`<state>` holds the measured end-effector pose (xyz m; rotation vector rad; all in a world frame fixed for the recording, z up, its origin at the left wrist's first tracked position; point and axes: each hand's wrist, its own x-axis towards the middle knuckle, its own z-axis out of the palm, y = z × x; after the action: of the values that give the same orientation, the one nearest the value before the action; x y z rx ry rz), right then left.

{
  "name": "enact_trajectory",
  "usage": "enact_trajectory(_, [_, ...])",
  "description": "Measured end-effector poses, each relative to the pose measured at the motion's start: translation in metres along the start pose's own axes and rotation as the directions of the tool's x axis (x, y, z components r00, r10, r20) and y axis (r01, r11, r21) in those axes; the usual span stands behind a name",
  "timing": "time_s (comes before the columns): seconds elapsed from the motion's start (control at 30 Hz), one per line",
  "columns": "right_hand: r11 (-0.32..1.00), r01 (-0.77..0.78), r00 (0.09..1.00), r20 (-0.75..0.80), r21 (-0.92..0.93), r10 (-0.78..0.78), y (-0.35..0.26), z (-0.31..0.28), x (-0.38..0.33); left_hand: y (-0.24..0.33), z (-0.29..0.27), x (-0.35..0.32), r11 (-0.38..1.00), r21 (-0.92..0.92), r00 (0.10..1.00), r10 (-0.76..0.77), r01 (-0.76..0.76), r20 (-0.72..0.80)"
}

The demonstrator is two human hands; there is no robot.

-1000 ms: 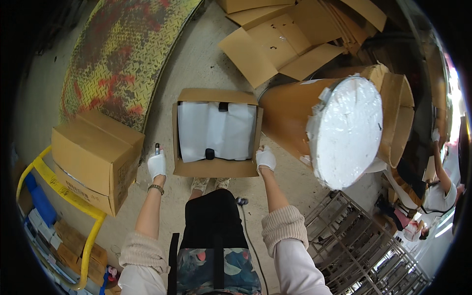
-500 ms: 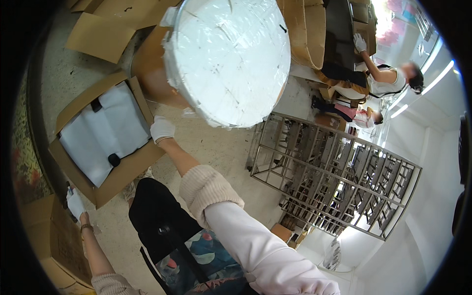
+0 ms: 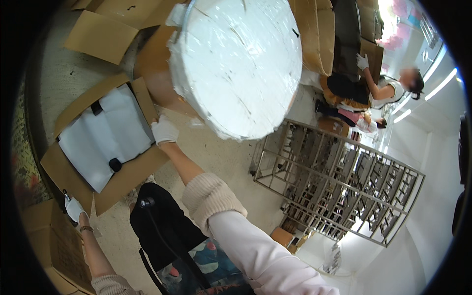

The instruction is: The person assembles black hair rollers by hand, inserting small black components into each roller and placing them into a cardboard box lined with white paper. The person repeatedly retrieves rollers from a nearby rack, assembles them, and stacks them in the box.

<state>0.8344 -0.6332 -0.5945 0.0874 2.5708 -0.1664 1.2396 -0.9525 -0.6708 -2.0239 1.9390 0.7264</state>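
An open cardboard box stands on the floor at my left, its flaps spread. Inside lies a sheet of white foam wrap over the contents, with two black pieces showing at its edges. My right hand, in a white glove, is closed on the edge of the box's right flap. Beside the near left flap is my left hand, also gloved. Its fingers are closed round a small dark and silver pen-like tool, whose exact kind I cannot make out.
A large brown drum-like container with a white plastic-wrapped top stands ahead. More cartons lie at the far left and near left. A metal rack stands at right. Two other people are at the far right.
The near left flap leans further outward, and my left hand has moved slightly down with it. My right hand has come up against the right flap's edge. The view has shifted slightly.
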Motion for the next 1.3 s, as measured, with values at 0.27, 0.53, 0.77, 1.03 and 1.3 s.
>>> enact_trajectory(0.27, [0.996,0.076,0.986,-0.143,-0.052,-0.082,-0.005,0.015,-0.018,-0.036,0.016,0.018,0.938,-0.208,0.947,-0.302,0.277,-0.104])
enact_trajectory(0.53, [0.996,-0.033,0.993,-0.106,0.078,0.041,-0.021,0.018,-0.011,-0.03,0.026,0.026,0.824,-0.493,0.953,-0.302,0.278,0.033])
enact_trajectory(0.77, [0.981,0.162,0.986,0.058,-0.105,-0.157,-0.025,0.012,-0.015,0.02,-0.008,-0.03,0.999,0.045,0.999,0.02,-0.018,-0.028])
enact_trajectory(1.03, [0.961,0.141,0.938,0.342,-0.239,-0.052,-0.004,-0.007,0.019,-0.022,-0.03,0.002,0.939,-0.168,0.904,0.337,-0.301,0.262])
enact_trajectory(1.3, [0.85,0.232,0.903,0.43,-0.473,-0.007,-0.021,-0.016,0.021,0.056,-0.053,-0.021,0.926,0.301,0.955,0.154,-0.229,0.253])
